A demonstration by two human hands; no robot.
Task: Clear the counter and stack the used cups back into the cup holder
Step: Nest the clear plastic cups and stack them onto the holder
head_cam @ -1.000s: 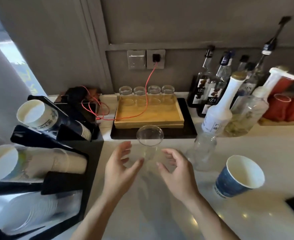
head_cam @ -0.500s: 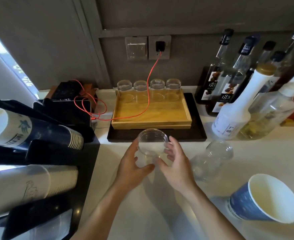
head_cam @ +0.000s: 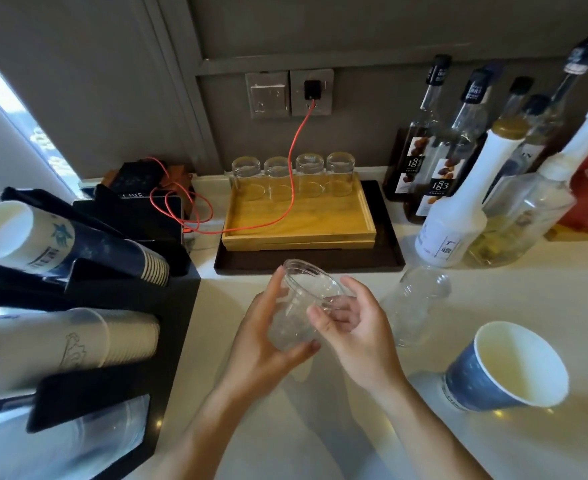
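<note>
We look down on a pale counter point(head_cam: 459, 306) that runs back to a grey wall, where a switch plate and a socket point(head_cam: 311, 92) sit side by side. A red cable point(head_cam: 294, 161) drops from the socket, crosses a wooden tray point(head_cam: 299, 221) and loops to a black device point(head_cam: 147, 209) on the left. Four upturned glasses point(head_cam: 292, 174) line the tray's far edge, and the tray rests on a dark one.

On the right stand syrup bottles point(head_cam: 438, 161), a white squeeze bottle point(head_cam: 459, 216) and a clear glass bottle point(head_cam: 414, 303). A blue paper cup point(head_cam: 504, 368) sits near the right edge, tilted toward us.

On the left, the black cup holder point(head_cam: 119, 341) carries sideways stacks of blue, white and clear cups.

In front of the tray, both hands grasp a clear plastic cup point(head_cam: 299, 306), raised off the counter and tipped. Our left hand point(head_cam: 261, 337) wraps its lower body; the right hand point(head_cam: 358, 327) pinches near the rim.
</note>
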